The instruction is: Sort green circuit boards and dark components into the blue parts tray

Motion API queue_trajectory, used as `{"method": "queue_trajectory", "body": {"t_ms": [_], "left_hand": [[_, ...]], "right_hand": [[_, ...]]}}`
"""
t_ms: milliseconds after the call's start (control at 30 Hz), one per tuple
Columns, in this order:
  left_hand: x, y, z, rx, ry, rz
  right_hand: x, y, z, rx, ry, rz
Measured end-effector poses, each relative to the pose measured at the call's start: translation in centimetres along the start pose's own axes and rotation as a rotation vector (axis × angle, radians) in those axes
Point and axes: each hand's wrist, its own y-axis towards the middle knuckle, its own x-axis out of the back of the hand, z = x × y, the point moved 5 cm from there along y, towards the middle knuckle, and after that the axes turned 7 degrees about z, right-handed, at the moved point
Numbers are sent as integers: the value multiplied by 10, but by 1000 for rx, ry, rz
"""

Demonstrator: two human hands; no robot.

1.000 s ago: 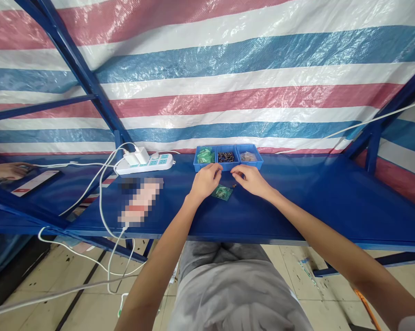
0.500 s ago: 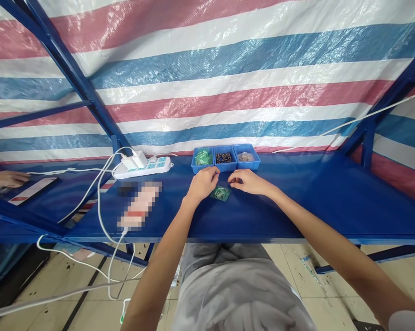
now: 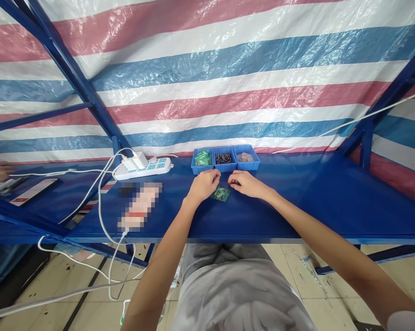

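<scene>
Bright light glares in white flecks on the striped sheet (image 3: 228,73); 1 patch (image 3: 138,207) is pixelated.

A glossy blue bench (image 3: 317,197) runs across the view. Along its back, 3 blue bins (image 3: 224,168) stand in a row, with a white power strip (image 3: 142,172) to their left. A green packet (image 3: 221,195) lies in front of the bins. Below the strip lies a pixelated pinkish object (image 3: 140,204), perhaps a phone, beside a dark pixelated patch (image 3: 127,189).
</scene>
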Motion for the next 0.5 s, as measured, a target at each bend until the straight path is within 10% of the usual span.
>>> {"method": "queue_trajectory", "body": {"t_ms": [500], "left_hand": [[-3, 0, -10, -53, -92, 85]], "right_hand": [[-3, 4, 5, -100, 270, -264]]}}
